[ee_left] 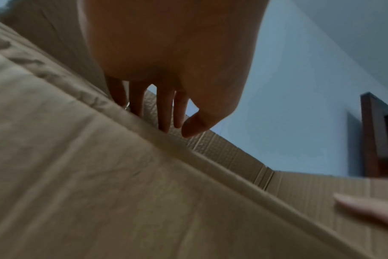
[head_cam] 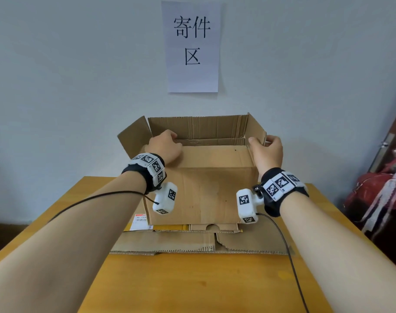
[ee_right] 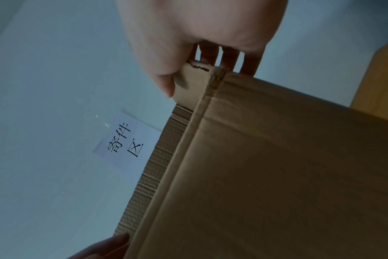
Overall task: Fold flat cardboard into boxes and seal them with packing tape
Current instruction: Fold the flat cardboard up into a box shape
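A brown cardboard box (head_cam: 203,193) stands upright on the table, its top open. The near top flap (head_cam: 215,157) is folded down flat. My left hand (head_cam: 165,145) lies on that flap's left end, and its straight fingers (ee_left: 164,112) reach past the flap's far edge. At the box's right corner my right hand (head_cam: 267,150) pinches the right side flap (head_cam: 257,128), thumb on the inner face and fingers behind it (ee_right: 199,73). The left flap (head_cam: 133,136) and back flap (head_cam: 197,127) stand up. No tape is in view.
Under the box lies a stack of flat cardboard (head_cam: 192,242) on the yellow wooden table (head_cam: 192,285). A paper sign (head_cam: 192,46) hangs on the wall behind. A red bag (head_cam: 377,193) sits off the table's right side. A black cable (head_cam: 289,256) trails across the table.
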### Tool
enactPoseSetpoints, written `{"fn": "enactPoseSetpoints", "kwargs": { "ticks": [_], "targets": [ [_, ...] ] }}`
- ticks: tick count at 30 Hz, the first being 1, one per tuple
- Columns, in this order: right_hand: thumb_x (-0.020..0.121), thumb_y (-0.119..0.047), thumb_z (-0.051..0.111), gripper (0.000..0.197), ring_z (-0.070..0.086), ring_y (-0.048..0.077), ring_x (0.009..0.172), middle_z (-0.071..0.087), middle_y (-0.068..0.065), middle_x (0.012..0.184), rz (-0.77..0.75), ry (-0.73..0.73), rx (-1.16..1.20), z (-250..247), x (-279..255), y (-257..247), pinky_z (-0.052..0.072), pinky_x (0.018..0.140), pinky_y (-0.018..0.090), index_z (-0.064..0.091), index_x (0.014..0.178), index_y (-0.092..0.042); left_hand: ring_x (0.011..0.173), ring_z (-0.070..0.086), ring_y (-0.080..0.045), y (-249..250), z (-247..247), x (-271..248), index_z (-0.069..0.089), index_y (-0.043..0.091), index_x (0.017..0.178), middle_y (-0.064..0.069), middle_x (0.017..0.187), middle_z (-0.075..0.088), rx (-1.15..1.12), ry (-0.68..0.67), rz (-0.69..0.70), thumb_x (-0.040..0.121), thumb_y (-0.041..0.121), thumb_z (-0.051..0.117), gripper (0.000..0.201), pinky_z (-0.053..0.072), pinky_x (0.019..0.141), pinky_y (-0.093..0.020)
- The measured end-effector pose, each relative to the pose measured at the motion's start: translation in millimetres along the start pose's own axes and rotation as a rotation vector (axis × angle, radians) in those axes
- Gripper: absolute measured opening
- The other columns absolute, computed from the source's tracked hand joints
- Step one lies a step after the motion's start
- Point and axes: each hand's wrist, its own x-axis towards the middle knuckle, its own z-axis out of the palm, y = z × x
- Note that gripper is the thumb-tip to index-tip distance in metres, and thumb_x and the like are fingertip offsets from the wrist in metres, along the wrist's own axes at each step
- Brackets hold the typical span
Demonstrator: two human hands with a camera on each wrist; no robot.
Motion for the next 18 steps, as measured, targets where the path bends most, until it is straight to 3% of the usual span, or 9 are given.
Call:
{"fn": "enactPoseSetpoints", "kwargs": {
  "ticks": [4,9,12,14,16,18],
  "targets": [
    [0.092,-0.032,0.061,0.03,0.054,0.007,0.079,0.06,-0.002,0.105,0.003,0.0,0.008,-1,0,-1,0.038,0.064,0.024,0.057,0.117,-0.016,0.138,0.03,-0.034,9,4,3,0.048,0.03,0.143,-0.004,0.132,0.063,0.144,-0.04,-0.008,0.094,0.028,0.046,0.049,0.031,0.11,-0.048],
    [0.093,-0.028,0.052,0.009,0.051,0.018,0.07,0.053,-0.005,0.076,0.019,0.007,0.04,-5,1,-1,0.039,0.062,0.03,0.05,0.089,-0.02,0.14,0.024,-0.036,20,5,1,0.043,0.025,0.149,-0.016,0.13,0.06,0.092,-0.12,0.034,0.094,0.01,0.04,0.058,0.034,0.109,-0.048],
    [0.094,-0.027,0.047,0.01,0.053,0.021,0.074,0.054,-0.003,0.078,0.067,0.02,0.092,-7,3,-2,0.046,0.072,0.035,0.051,0.088,-0.02,0.14,0.026,-0.036,22,8,3,0.045,0.03,0.148,-0.016,0.138,0.056,0.083,-0.204,0.072,0.09,0.018,0.041,0.06,0.035,0.112,-0.049],
    [0.096,-0.024,0.045,0.01,0.054,0.02,0.074,0.055,-0.003,0.081,0.111,0.035,0.138,-9,4,-3,0.047,0.071,0.034,0.055,0.096,-0.02,0.139,0.029,-0.038,25,8,1,0.042,0.036,0.148,-0.014,0.14,0.055,0.106,-0.275,0.083,0.084,0.029,0.043,0.065,0.035,0.113,-0.051],
    [0.098,-0.021,0.043,0.013,0.053,0.017,0.07,0.054,-0.002,0.082,0.159,0.052,0.189,-12,5,-3,0.045,0.066,0.03,0.055,0.103,-0.018,0.142,0.028,-0.038,28,9,-2,0.035,0.034,0.153,-0.008,0.14,0.057,0.117,-0.337,0.129,0.089,0.031,0.053,0.066,0.033,0.114,-0.051],
    [0.098,-0.02,0.042,0.013,0.053,0.015,0.072,0.055,-0.002,0.085,0.209,0.065,0.235,-14,4,-2,0.049,0.073,0.034,0.055,0.101,-0.02,0.143,0.03,-0.037,32,10,-5,0.027,0.031,0.157,-0.005,0.141,0.056,0.124,-0.386,0.192,0.089,0.037,0.066,0.078,0.032,0.116,-0.05]
  ]
}}
